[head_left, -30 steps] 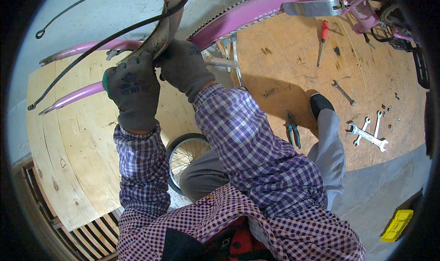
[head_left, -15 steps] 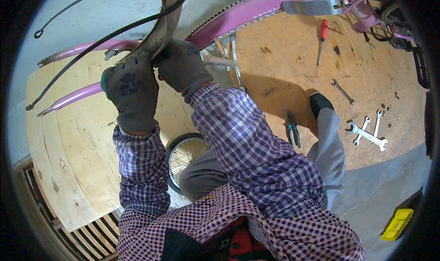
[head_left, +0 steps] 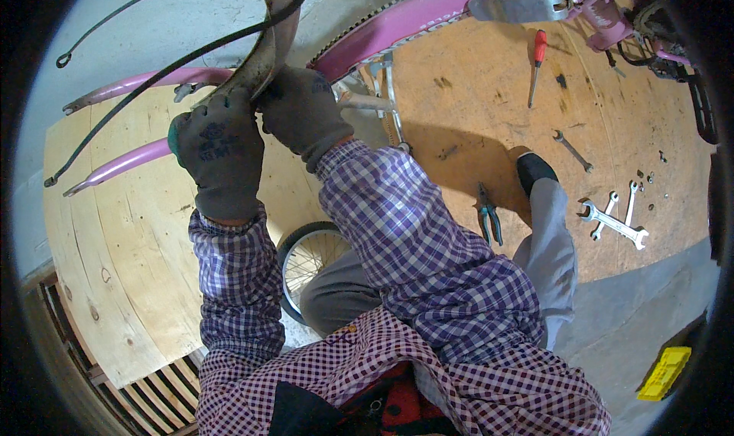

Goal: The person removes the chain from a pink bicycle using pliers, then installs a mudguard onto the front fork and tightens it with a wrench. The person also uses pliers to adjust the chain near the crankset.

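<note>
A curved, worn metal bicycle mudguard (head_left: 269, 57) rises from between my hands toward the top edge. My left hand (head_left: 219, 157), in a dark grey work glove, is closed at its lower end, back of the glove facing up. Pressed up beside it, my gloved right hand (head_left: 304, 118) is closed on the mudguard's right side. The fingertips of both are hidden. A black cable (head_left: 195, 53) crosses over the mudguard. To the left of my hands lie two pink fork legs (head_left: 134, 158), and a pink bicycle frame tube (head_left: 413, 19) runs off to the upper right.
A pale wooden board (head_left: 115, 245) lies at left. On the brown board (head_left: 459, 76) at right are a red screwdriver (head_left: 539, 50), pliers (head_left: 488, 216), several wrenches (head_left: 615, 226) and small nuts. A spoked wheel (head_left: 310, 264) stands by my knee. A yellow case (head_left: 664, 373) sits lower right.
</note>
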### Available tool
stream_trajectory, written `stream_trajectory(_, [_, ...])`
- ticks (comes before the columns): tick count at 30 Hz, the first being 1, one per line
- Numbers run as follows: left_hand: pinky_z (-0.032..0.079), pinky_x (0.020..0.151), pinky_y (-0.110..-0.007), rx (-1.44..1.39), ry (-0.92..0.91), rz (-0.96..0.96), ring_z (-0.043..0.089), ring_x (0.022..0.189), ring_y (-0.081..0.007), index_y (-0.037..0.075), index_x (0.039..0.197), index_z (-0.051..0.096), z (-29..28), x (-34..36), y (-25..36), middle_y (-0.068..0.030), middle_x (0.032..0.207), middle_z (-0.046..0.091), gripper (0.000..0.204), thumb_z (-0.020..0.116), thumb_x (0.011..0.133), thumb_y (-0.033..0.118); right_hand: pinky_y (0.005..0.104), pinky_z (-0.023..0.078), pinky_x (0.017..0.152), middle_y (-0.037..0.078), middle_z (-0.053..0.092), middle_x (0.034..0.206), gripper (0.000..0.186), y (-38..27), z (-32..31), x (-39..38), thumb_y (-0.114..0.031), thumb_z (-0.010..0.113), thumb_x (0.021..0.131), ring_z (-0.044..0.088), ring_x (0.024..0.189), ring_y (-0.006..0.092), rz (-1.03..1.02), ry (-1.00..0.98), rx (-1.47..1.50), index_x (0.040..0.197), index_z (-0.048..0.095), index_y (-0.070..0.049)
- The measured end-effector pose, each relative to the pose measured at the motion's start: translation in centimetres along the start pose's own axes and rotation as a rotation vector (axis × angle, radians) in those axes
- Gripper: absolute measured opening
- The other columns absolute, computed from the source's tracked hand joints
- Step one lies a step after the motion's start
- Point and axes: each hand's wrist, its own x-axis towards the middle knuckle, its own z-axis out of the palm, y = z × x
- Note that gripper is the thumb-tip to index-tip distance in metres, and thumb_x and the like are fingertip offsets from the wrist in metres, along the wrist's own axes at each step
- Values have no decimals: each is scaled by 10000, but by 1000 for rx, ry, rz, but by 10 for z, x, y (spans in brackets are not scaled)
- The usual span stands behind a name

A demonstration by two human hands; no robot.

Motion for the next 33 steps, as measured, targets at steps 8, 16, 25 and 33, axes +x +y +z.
stream_trajectory(8, [452,637,-364,-67,33,25,662,651,-208,169,816,665,2,1,-3,-31,717,663,56,716,820,192,447,567,784,190,731,891,192,-4,-4,3,-156,747,790,716,863,360,89,-56,-110,947,750,-45])
stream_trajectory(16, [434,619,-384,-177,46,19,656,658,-231,176,961,702,4,0,-5,-39,732,670,200,692,785,82,487,571,826,243,723,962,295,-4,-30,25,-293,697,882,707,948,406,189,-329,-189,999,720,-23])
stream_trajectory(25, [506,668,-407,-362,96,34,685,760,-262,145,1140,734,-3,0,-8,-77,820,714,389,690,774,21,323,543,844,99,679,1093,386,-29,-100,39,-243,626,998,654,989,167,64,-127,1078,1269,607,31])
stream_trajectory(33, [557,690,-368,-865,227,-165,715,781,-265,64,1119,741,-4,-76,22,-133,923,744,304,775,818,32,306,497,887,76,637,1124,497,-47,-96,41,-373,583,1025,591,1032,151,-118,-192,996,1324,587,23])
